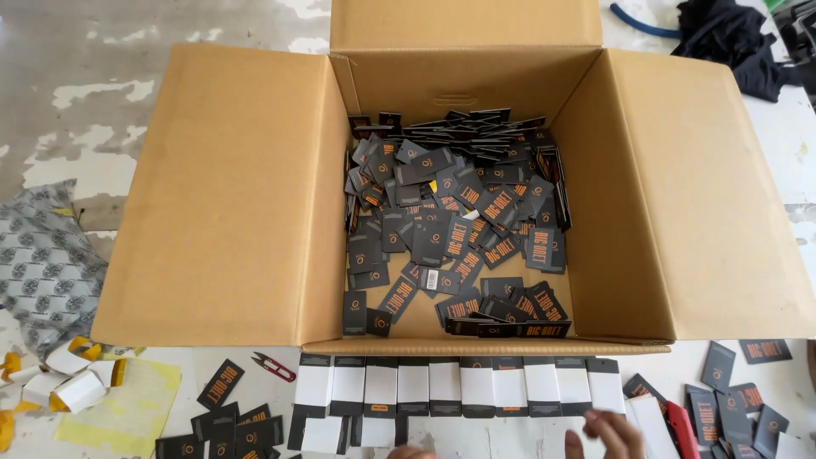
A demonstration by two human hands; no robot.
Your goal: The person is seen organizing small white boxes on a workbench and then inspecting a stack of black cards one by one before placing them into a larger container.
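A large open cardboard box (212, 195) holds a loose heap of black hang tags with orange print (455, 212). In front of the box lies a neat row of tags face down, each with a white label (450, 387). Only the fingers of my right hand (610, 432) show at the bottom edge, just below the right end of that row and beside a white card (653, 425). A sliver of my left hand (412, 453) shows at the bottom edge under the row's middle. Both hands are mostly cut off by the frame.
Red thread snips (274, 365) lie left of the row, and a red tool (680, 425) lies to the right. More black tags (731, 399) are scattered at both lower corners. White and yellow paper scraps (72, 382) and a grey patterned bag (42, 263) lie left. Dark cloth (731, 38) is far right.
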